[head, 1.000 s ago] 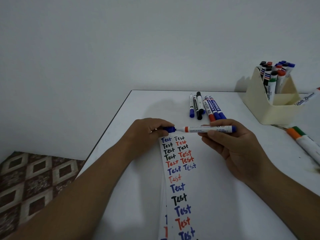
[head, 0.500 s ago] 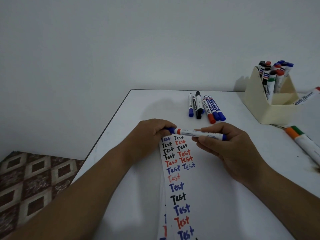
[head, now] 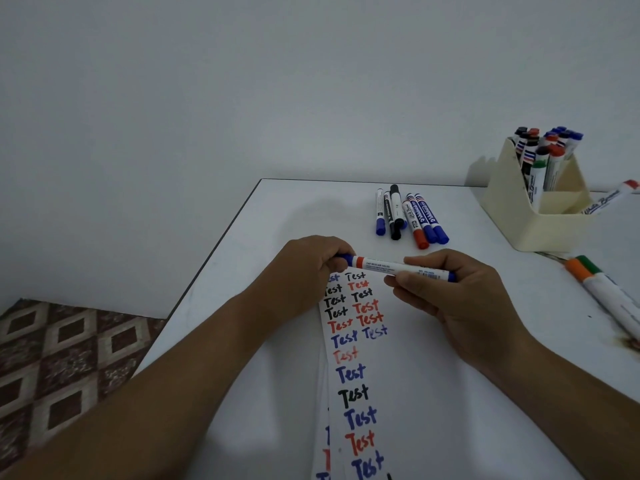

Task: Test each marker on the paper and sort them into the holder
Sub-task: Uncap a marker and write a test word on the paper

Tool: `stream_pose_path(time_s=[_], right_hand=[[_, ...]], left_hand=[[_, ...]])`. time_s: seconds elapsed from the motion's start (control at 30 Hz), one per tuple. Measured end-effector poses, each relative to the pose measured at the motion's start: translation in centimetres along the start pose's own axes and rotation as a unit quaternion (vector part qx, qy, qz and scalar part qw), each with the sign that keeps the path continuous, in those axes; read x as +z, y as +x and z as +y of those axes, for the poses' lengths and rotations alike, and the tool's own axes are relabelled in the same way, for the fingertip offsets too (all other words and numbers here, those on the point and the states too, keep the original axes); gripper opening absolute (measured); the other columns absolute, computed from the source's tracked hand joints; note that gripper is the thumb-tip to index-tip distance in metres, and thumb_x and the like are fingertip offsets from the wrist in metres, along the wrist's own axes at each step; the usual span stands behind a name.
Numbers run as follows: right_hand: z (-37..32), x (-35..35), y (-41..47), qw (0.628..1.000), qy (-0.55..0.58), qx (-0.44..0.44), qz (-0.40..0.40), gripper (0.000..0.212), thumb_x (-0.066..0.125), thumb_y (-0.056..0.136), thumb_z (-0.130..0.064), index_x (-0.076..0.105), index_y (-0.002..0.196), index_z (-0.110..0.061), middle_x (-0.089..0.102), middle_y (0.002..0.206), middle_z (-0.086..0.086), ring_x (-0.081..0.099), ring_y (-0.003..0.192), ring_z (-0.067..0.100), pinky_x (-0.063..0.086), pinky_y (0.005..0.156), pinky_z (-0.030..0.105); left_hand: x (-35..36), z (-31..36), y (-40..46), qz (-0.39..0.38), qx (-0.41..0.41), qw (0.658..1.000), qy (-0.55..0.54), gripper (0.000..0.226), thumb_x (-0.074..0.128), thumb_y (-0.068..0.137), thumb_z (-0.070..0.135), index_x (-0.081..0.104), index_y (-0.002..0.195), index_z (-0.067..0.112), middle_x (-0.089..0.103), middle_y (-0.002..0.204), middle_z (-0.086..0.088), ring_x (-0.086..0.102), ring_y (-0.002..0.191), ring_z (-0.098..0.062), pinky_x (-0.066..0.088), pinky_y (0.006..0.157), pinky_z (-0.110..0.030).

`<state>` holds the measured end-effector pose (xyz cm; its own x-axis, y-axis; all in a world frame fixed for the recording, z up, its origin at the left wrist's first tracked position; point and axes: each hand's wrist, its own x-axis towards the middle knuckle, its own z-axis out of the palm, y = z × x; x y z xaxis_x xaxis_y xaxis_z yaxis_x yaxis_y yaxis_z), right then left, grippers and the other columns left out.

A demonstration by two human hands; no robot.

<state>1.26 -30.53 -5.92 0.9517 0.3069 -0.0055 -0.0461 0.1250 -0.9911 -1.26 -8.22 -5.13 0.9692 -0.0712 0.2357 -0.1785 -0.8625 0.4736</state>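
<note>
Both hands meet at frame centre, holding one white-barrelled marker (head: 398, 268) level above the top end of the paper (head: 388, 393). Left hand (head: 306, 271): fingers curled round the blue cap end at the marker's 9 o'clock tip. Right hand (head: 453, 296): thumb and fingertips pinch the barrel toward its 3 o'clock end, where a blue butt shows past the fingers. An orange band sits just beside the cap.

The paper lies on the white table (head: 277, 216), running from the hands toward 6 o'clock, covered with "Test" written in black, red and blue.

At 12 o'clock from the hands, a row of loose markers (head: 408, 216) lies flat on the table, caps blue, black and red, touching or just beside one another. At 2 o'clock stands the cream holder (head: 526, 216), its rear compartment packed with upright markers; front compartment contents cannot be told. At 3 o'clock, near the table edge, lie two thick markers (head: 609, 292), one orange-capped, one green-capped, side by side.
</note>
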Motion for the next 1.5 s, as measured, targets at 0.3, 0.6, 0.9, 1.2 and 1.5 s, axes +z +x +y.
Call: stream_pose_path(time_s=[0.3,0.6,0.9,1.2,1.5], right_hand=[[0.0,-0.4,0.8,0.996,0.079,0.037,0.024,0.032,0.074,0.076,-0.009,0.069,0.107,-0.003,0.076,0.101,0.019,0.076,0.095,0.034,0.062,0.085,0.039],[-1.4,-0.5,0.7,0.987,0.147,0.0,0.066,0.044,0.072,0.077,-0.007,0.065,0.12,-0.014,0.075,0.107,0.018,0.075,0.097,0.032,0.063,0.081,0.042],[-7.5,-2.7,4.2,0.984,0.025,-0.116,0.131,0.045,0.059,0.098,0.001,0.044,0.135,-0.021,0.074,0.101,0.011,0.075,0.086,0.028,0.064,0.08,0.044],[-17.4,-12.7,8.7,0.831,-0.422,-0.282,0.228,0.06,0.055,0.103,-0.018,0.029,0.15,-0.043,0.065,0.105,0.004,0.071,0.084,0.023,0.058,0.078,0.036],[-16.5,-17.1,11.2,0.776,-0.516,-0.258,0.255,0.041,0.056,0.1,-0.014,0.043,0.137,-0.027,0.066,0.1,0.009,0.059,0.065,0.016,0.042,0.054,0.025]], left_hand=[[1.0,0.0,0.1,-0.013,-0.007,1.0,0.016,0.04,0.048,0.102,0.042,0.051,0.138,0.025,0.06,0.119,0.006,0.056,0.114,-0.013,0.042,0.087,-0.015],[2.3,-1.4,0.3,-0.146,-0.055,0.97,0.188,0.086,0.018,0.092,0.077,0.001,0.159,0.026,-0.002,0.168,0.002,-0.004,0.154,-0.019,0.005,0.125,-0.044],[2.4,-2.4,0.4,-0.156,-0.043,0.968,0.19,0.093,0.01,0.085,0.083,-0.006,0.159,0.029,-0.012,0.167,0.004,-0.012,0.153,-0.016,-0.001,0.124,-0.039],[2.4,-2.5,0.4,-0.165,-0.033,0.964,0.206,0.126,-0.02,0.053,0.096,-0.011,0.158,0.028,-0.017,0.166,0.003,-0.015,0.152,-0.017,-0.003,0.124,-0.038],[2.6,-2.7,0.8,-0.16,-0.04,0.966,0.201,0.104,-0.001,0.073,0.089,-0.009,0.159,0.03,-0.014,0.166,0.006,-0.013,0.152,-0.014,-0.002,0.124,-0.037]])
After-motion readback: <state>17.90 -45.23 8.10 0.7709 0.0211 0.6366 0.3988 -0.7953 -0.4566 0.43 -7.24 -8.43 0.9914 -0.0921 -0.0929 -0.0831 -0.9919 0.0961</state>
